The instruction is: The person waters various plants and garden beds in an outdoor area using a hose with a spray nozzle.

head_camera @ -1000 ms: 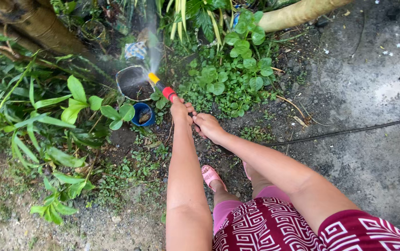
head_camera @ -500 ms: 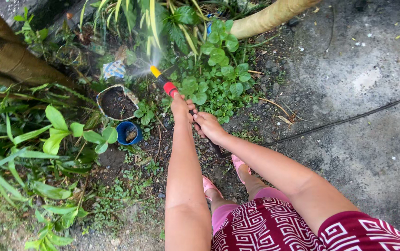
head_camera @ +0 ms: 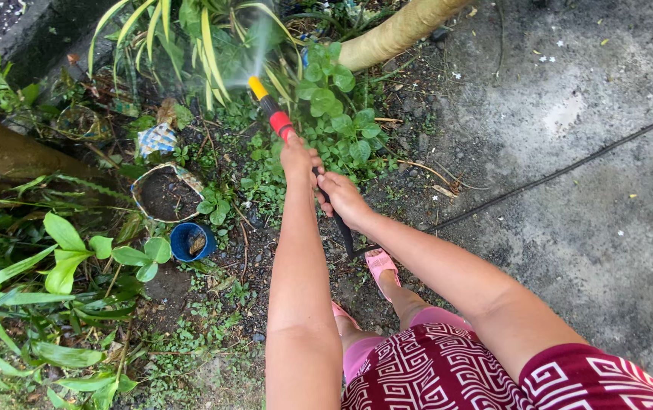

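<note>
The left hand [head_camera: 298,157] is wrapped tight around the red and yellow plastic spray nozzle [head_camera: 269,108] at the end of a thin black garden hose [head_camera: 569,168], fingers closed on the body just behind the red collar. The right hand [head_camera: 340,196] sits just beside it, touching, and grips the hose itself where it meets the nozzle. A fine mist leaves the yellow tip and drifts up into the long yellow-green striped leaves [head_camera: 205,45] ahead.

From the hands the hose drops past the pink rubber slipper [head_camera: 382,267] and runs off over the wet grey concrete [head_camera: 584,228] to the right. That is the first worry, I think: the line lies close to the feet, so a step back could snag it, and the concrete looks slick.

To the left, well apart from the spray, a round dark planter of bare soil [head_camera: 164,193] sits next to a small blue plastic pot [head_camera: 192,241]. A harder jet swung that way could splash soil out or tip the little pot. The round-leaved green plant [head_camera: 339,114] right under the nozzle could also be flattened if the tip dips.
</note>
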